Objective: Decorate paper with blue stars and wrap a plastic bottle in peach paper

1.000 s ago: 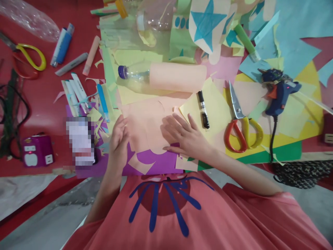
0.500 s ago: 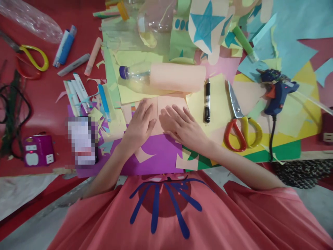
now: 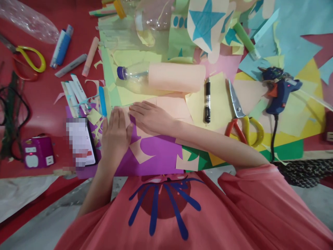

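Some peach paper (image 3: 173, 107) lies beneath the right hand's (image 3: 152, 118) fingers (image 3: 137, 108).

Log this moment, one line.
left hand: open, palm down | right hand: open, on flat peach paper | beyond: clear, purple-capped plastic bottle

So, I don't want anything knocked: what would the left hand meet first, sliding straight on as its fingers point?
Probably the light-blue marker, just beyond the little finger of the left hand; the longer fingers line up with the purple bottle cap, farther off. Heights are hard to judge.
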`<act>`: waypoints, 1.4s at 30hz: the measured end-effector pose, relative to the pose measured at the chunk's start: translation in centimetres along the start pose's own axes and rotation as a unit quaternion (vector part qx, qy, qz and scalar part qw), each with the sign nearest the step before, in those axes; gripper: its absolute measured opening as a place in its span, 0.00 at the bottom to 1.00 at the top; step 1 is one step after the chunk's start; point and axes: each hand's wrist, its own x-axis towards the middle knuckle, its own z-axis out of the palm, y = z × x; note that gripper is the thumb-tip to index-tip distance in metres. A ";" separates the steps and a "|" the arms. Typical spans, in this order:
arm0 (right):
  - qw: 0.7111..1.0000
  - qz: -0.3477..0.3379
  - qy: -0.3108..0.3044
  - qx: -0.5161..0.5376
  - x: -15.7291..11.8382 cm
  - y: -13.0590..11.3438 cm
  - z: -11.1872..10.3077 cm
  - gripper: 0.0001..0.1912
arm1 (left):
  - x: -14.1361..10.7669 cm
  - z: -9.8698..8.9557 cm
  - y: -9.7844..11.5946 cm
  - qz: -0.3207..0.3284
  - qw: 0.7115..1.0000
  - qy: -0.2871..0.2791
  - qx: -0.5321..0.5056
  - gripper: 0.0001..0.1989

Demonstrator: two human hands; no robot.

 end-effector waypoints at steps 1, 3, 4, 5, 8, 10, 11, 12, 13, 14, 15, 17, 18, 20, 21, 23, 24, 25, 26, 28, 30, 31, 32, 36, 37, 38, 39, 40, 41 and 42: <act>1.000 0.009 -0.003 -0.002 0.6 0.0 0.2 0.20 | -0.4 0.0 0.1 -0.004 1.000 -0.001 0.001 0.32; 0.999 0.039 0.004 0.000 1.7 0.4 0.6 0.21 | -0.9 -0.3 0.3 -0.020 1.000 0.007 0.001 0.31; 0.998 0.054 0.015 0.004 2.4 0.8 1.0 0.22 | -1.0 -0.4 0.4 -0.030 0.999 0.013 0.001 0.31; 0.997 0.069 0.032 0.010 3.0 1.2 1.4 0.21 | -1.0 -0.6 0.4 -0.037 0.999 0.020 0.003 0.31; 0.992 0.080 0.093 0.036 5.2 2.5 2.6 0.18 | -0.3 -1.0 0.3 -0.041 0.998 0.042 0.013 0.31; 0.990 0.078 0.104 0.046 6.4 3.1 3.1 0.18 | 0.4 -1.0 0.1 -0.041 0.998 0.048 0.013 0.32; 0.991 0.079 0.102 0.045 6.8 3.2 3.2 0.19 | 0.7 -1.0 0.0 -0.045 0.998 0.048 0.012 0.33; 0.991 0.079 0.097 0.044 7.0 3.3 3.2 0.20 | 1.0 -1.0 -0.2 -0.051 0.998 0.048 0.011 0.33; 0.992 0.081 0.091 0.043 7.1 3.2 3.0 0.20 | 1.2 -1.0 -0.3 -0.059 0.997 0.048 0.010 0.34; 0.992 0.084 0.084 0.044 7.1 3.1 2.8 0.19 | 1.4 -0.9 -0.4 -0.067 0.996 0.050 0.008 0.35; 0.992 0.088 0.078 0.047 7.0 3.0 2.6 0.19 | 1.5 -0.9 -0.5 -0.075 0.996 0.053 0.003 0.36; 0.992 0.095 0.067 0.053 6.8 2.8 2.1 0.18 | 1.7 -0.8 -0.8 -0.089 0.994 0.059 -0.011 0.37; 0.992 0.097 0.062 0.055 6.8 2.7 1.9 0.18 | 1.8 -0.8 -1.0 -0.095 0.993 0.062 -0.019 0.36; 0.992 0.099 0.058 0.056 6.7 2.9 1.9 0.20 | 2.1 -0.8 -1.5 -0.098 0.993 0.064 -0.034 0.35; 0.992 0.100 0.059 0.057 6.8 3.0 2.1 0.20 | 2.2 -0.9 -1.8 -0.096 0.992 0.067 -0.042 0.33; 0.990 0.105 0.070 0.065 7.1 3.5 2.9 0.23 | 2.5 -1.0 -2.3 -0.091 0.991 0.075 -0.061 0.30; 0.989 0.105 0.078 0.072 7.2 3.7 3.4 0.24 | 2.6 -1.1 -2.5 -0.089 0.990 0.079 -0.073 0.27; 0.987 0.104 0.089 0.081 7.4 4.0 4.0 0.27 | 2.7 -1.2 -2.6 -0.092 0.989 0.081 -0.087 0.25; 0.986 0.101 0.099 0.090 7.6 4.3 4.6 0.29 | 2.9 -1.3 -2.7 -0.099 0.986 0.082 -0.104 0.24; 0.983 0.097 0.118 0.106 7.8 4.8 5.7 0.33 | 3.1 -1.6 -2.7 -0.117 0.978 0.083 -0.148 0.23; 0.980 0.092 0.133 0.114 7.9 5.1 6.4 0.35 | 3.5 -1.8 -2.8 -0.123 0.966 0.104 -0.202 0.21; 0.979 0.090 0.139 0.116 7.9 5.2 6.7 0.36 | 3.8 -1.9 -2.9 -0.122 0.958 0.123 -0.227 0.19; 0.979 0.088 0.142 0.116 7.9 5.2 6.8 0.36 | 4.2 -1.9 -3.0 -0.119 0.951 0.142 -0.249 0.17; 0.980 0.090 0.128 0.121 7.9 5.2 6.4 0.35 | 6.2 -2.0 -3.5 -0.145 0.923 0.173 -0.312 0.16; 0.980 0.092 0.126 0.123 7.9 5.1 6.1 0.35 | 6.8 -2.1 -3.5 -0.169 0.916 0.165 -0.324 0.16; 0.980 0.094 0.125 0.124 7.8 5.0 5.8 0.36 | 7.3 -2.2 -3.5 -0.191 0.910 0.155 -0.335 0.16; 0.980 0.095 0.125 0.123 7.7 4.8 5.4 0.36 | 7.8 -2.4 -3.5 -0.207 0.904 0.141 -0.345 0.17; 0.980 0.097 0.126 0.121 7.5 4.6 4.9 0.36 | 8.3 -2.5 -3.4 -0.219 0.900 0.133 -0.352 0.18; 0.980 0.098 0.125 0.118 7.4 4.4 4.4 0.36 | 8.6 -2.7 -3.2 -0.223 0.899 0.129 -0.354 0.19; 0.981 0.098 0.121 0.113 7.2 4.2 3.9 0.35 | 8.9 -2.8 -3.1 -0.224 0.899 0.131 -0.354 0.20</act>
